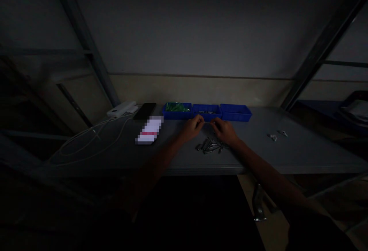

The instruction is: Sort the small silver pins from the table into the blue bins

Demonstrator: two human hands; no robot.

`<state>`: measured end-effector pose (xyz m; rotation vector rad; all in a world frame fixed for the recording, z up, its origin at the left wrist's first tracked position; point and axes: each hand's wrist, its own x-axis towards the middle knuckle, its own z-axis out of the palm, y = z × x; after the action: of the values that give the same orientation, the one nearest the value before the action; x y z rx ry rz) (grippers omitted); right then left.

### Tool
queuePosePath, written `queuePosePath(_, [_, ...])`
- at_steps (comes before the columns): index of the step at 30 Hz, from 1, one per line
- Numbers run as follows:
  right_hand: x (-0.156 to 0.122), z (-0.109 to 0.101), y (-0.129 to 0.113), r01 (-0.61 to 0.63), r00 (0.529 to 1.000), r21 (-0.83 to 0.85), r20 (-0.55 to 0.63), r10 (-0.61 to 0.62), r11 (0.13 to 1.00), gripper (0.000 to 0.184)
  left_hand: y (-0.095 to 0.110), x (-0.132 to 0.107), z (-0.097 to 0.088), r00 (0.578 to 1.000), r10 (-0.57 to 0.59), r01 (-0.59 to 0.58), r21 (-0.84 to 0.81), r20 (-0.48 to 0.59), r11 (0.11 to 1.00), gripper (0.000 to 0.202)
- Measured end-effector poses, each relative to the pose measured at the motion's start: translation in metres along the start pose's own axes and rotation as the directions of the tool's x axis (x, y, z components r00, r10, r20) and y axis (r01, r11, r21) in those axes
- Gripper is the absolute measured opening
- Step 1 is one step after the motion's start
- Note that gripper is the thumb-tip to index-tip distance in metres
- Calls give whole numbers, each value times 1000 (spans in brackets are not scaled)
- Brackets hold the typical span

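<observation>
My left hand point(194, 127) and my right hand point(225, 129) face each other above the grey table. Their fingertips are pinched on the two ends of a small thin piece point(207, 122), too dark and small to name. Just below them lies a loose pile of shiny metal parts point(211, 145), slim and rod-like. Behind my hands stand three blue bins in a row. Green pieces point(176, 107) fill the left bin point(176, 115). A few metal parts lie in the middle bin point(207, 114). Nothing shows inside the right bin point(237, 117).
To the left lie a lit phone point(149, 130), a dark flat device point(145, 111) and a white box point(122, 109) with white cables point(83, 138). Two small pale items point(273, 137) rest on the right. Metal posts point(99, 74) stand at both table ends, with a wall behind.
</observation>
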<state>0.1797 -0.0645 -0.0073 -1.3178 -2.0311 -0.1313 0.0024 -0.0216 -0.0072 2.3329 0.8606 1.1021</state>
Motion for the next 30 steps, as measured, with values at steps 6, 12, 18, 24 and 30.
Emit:
queuePosePath(6, [0,-1,-1,-13,1000,14,14,12,1000,22,2,0,0,1000,-24,25,19,-11,1000,14])
queuePosePath(12, [0,-2,-2,-16,1000,6,23,16,1000,22,-3,0,1,1000,-1,1,11,2,1000,16])
queuePosePath(18, [1,-2,-2,-20,999,-3,50,20,1000,22,0,0,0,1000,-10,10,1,21,1000,11])
queuePosePath(24, [0,0,1,-9,999,-1,35,9,1000,23,1,1,-1,1000,-13,12,18,23,1000,12])
queuePosePath(30, [0,-1,0,17,999,-6,41,-16,1000,23,3,0,-3,999,-29,28,30,39,999,11])
